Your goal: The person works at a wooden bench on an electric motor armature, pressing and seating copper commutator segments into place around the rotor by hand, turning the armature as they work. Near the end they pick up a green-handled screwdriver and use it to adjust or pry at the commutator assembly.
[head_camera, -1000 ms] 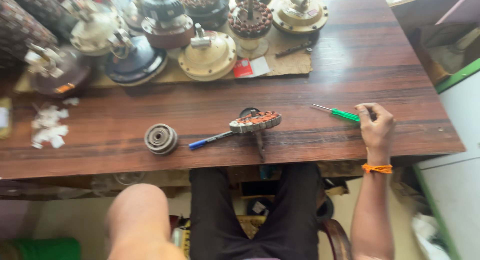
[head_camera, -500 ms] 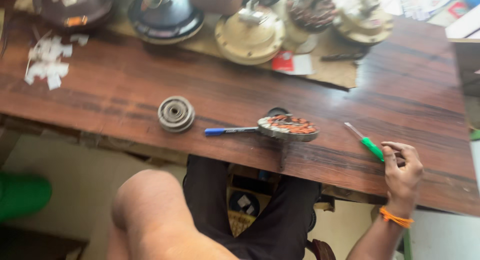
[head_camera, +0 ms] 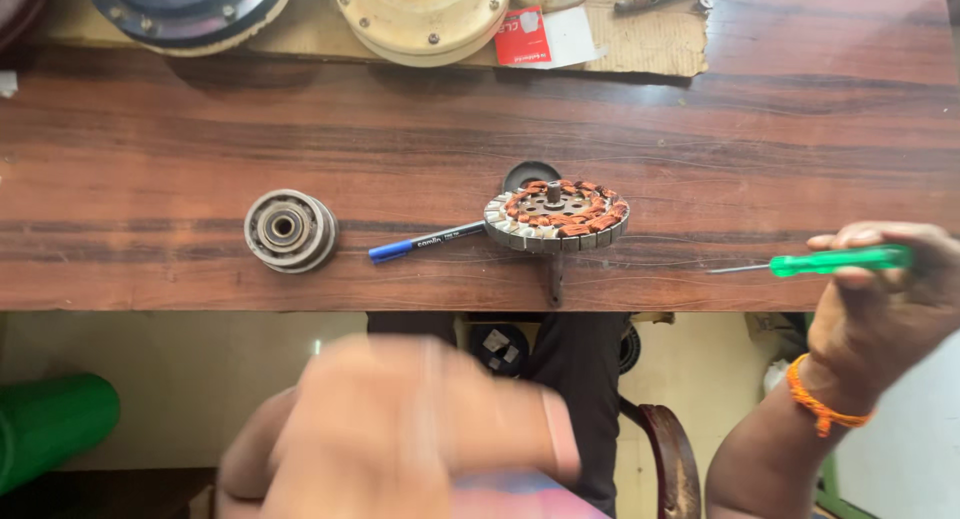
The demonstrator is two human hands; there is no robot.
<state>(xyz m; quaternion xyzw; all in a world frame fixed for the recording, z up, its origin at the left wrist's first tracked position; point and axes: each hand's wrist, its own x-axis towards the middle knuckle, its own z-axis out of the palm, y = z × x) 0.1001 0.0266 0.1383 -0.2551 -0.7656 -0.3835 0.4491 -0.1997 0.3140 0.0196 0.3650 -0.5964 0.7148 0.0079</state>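
Note:
My right hand (head_camera: 880, 309) is at the table's right front edge, closed around the green handle of a thin screwdriver (head_camera: 835, 262) whose tip points left. At the table's middle stands a round motor stator with copper windings (head_camera: 557, 217), its shaft hanging over the front edge. A blue pen (head_camera: 420, 245) lies against its left side. Further left sits a round metal bearing part (head_camera: 288, 229). My left hand (head_camera: 420, 429) is a blur below the table, above my lap, holding nothing I can make out.
The brown wooden table (head_camera: 200, 129) carries a cardboard sheet (head_camera: 640, 44) at the back with a dark motor housing (head_camera: 190, 9), a cream one (head_camera: 420, 14) and a red-and-white card (head_camera: 530, 36). A green cylinder (head_camera: 50, 419) lies on the floor at left.
The view has closed in on the front of the table. My right hand has raised the screwdriver off the wood, and my left hand has moved up into view, blurred.

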